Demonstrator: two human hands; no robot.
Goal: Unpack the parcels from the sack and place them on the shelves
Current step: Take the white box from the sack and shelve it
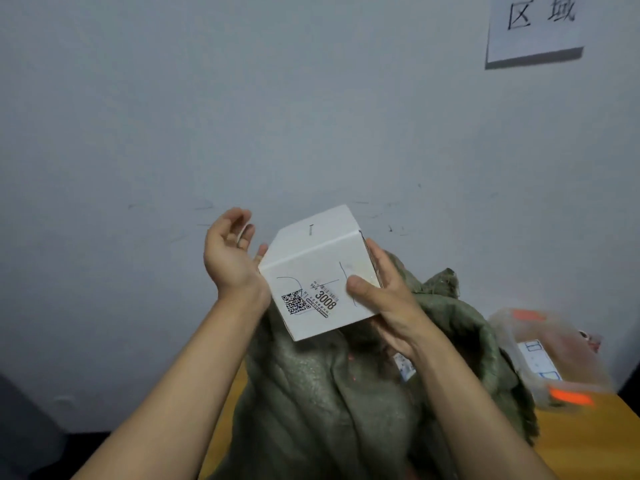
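So the box is up in the air over the sack, tilted with one corner pointing down. It's a plain white cardboard cube-ish thing, a bit scuffed, with pen squiggles across the near face and a short dark mark on the top face. There's a printed label on the near face: a QR code, a small barcode and "3008" in bold, all running at a slant. The right hand has it, thumb pressed on the near face and fingers wrapped round the right edge. The left hand is just beside the box's left edge, palm up, fingers loosely spread and gripping nothing; whether it touches the box I can't tell. The sack is crumpled green woven stuff sitting on a yellowish tabletop, mouth open under the box. A blurry clear-wrapped parcel with orange tape lies right of the sack. Paper sign is on the wall, upper right.
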